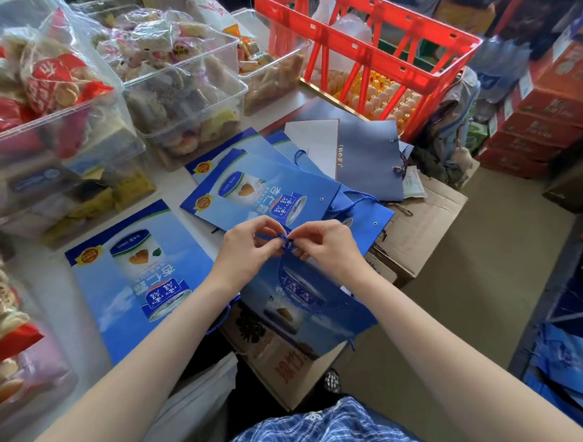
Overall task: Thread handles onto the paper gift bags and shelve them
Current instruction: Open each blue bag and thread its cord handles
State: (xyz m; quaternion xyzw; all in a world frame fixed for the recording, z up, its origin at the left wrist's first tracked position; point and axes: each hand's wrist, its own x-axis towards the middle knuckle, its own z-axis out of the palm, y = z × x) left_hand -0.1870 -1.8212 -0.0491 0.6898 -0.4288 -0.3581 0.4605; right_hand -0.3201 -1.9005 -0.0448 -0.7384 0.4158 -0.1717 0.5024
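The left hand (pixel 247 246) and the right hand (pixel 325 244) meet above the middle of the scene, fingertips close together. Both pinch a blue twisted cord (pixel 286 239) between thumb and fingers, and a small knot or loop sits between the two hands. From there the cord hangs down and curves in a long loop over the gift bag (pixel 308 307) below the hands.

This bag lies flat, partly on an open cardboard box (pixel 418 221). It is blue, with a picture of a can and a sky with clouds. Its long axis runs from the hands toward the person, and the print is upside down from this view. The Chinese characters on it are too blurred to read surely.

To the left another flat bag (pixel 134 276) lies on the white table (pixel 61 300), same design, with a yellow badge at its far corner and the number "240" perhaps on the can. Farther away, a stack of bags (pixel 248 189) lies fanned, some already with cords, metal eyelets toward the right.

Beyond them stand clear plastic bins (pixel 182 91) of snacks and a red crate (pixel 368 44).
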